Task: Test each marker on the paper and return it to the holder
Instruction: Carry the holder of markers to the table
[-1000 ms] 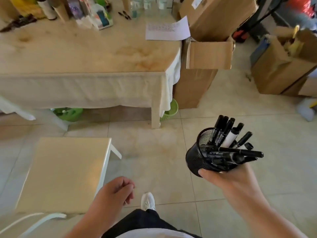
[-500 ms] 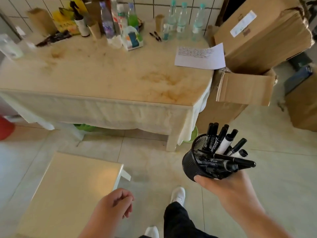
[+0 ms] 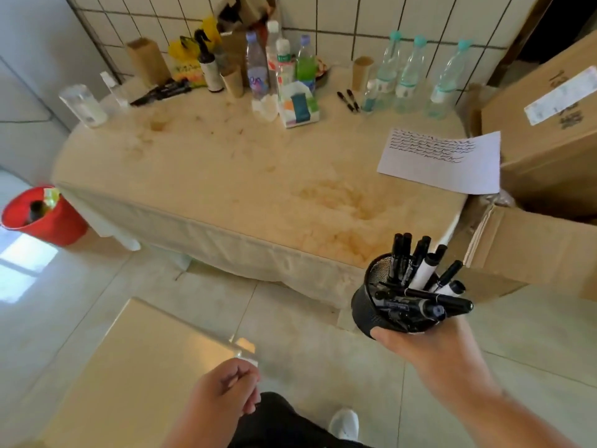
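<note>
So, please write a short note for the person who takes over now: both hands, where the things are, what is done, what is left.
Right hand: grips the mesh holder full of markers, in the air before the table.
Left hand: loosely curled, holds nothing.
Paper: at the table's right edge, rows of test lines already on it. Two loose markers lie near the bottles at the back.
Done: some testing, judging by the lines; which markers, I cannot tell.
Left: set the holder down, test the rest, return each.
</note>
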